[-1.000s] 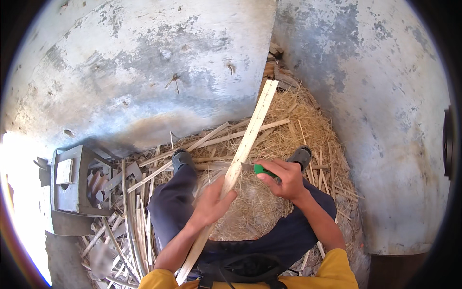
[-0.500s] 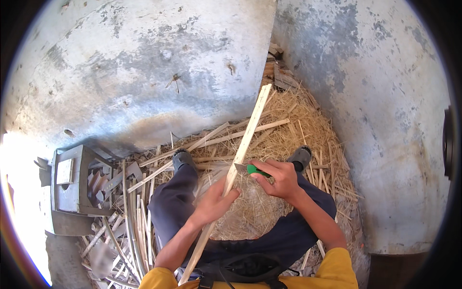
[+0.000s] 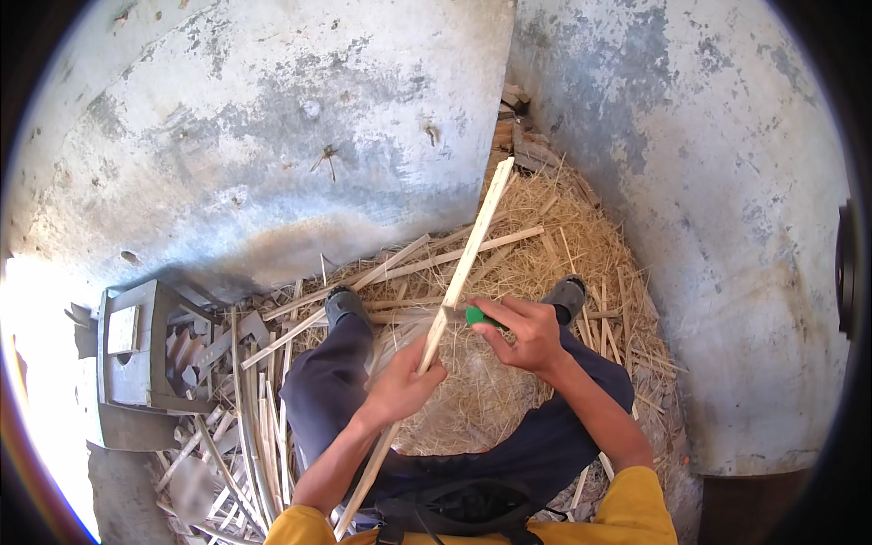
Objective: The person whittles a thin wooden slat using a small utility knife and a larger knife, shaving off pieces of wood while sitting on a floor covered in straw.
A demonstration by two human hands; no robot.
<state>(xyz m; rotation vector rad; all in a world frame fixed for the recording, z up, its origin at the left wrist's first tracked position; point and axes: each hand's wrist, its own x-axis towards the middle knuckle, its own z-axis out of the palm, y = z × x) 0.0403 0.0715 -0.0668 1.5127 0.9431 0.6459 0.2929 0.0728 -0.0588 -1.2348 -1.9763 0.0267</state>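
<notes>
Head view: since the frame a second ago, the right hand (image 3: 525, 334) has drawn the green-handled knife (image 3: 476, 316) slightly toward the person along the long wooden strip (image 3: 459, 277), and the left hand (image 3: 406, 383) has shifted a little lower on it; the strip holds much the same slant. The strip runs from beside the person's lap up and away toward the corner where the two walls meet, its far end raised above the straw pile (image 3: 545, 236). The left hand is closed around the strip at mid-length, fingers wrapped and thumb on top. The right hand is pinched on the knife handle, just beside the strip; the blade meets the strip's edge, though the exact contact is too small to confirm. The person sits with legs in dark trousers (image 3: 327, 391) stretched out, both shoes (image 3: 343, 304) resting on the straw. Loose wooden slats (image 3: 250, 427) lie scattered to the person's left. A grey box-shaped stand (image 3: 136, 350) sits further left, against the weathered wall (image 3: 272, 136).
</notes>
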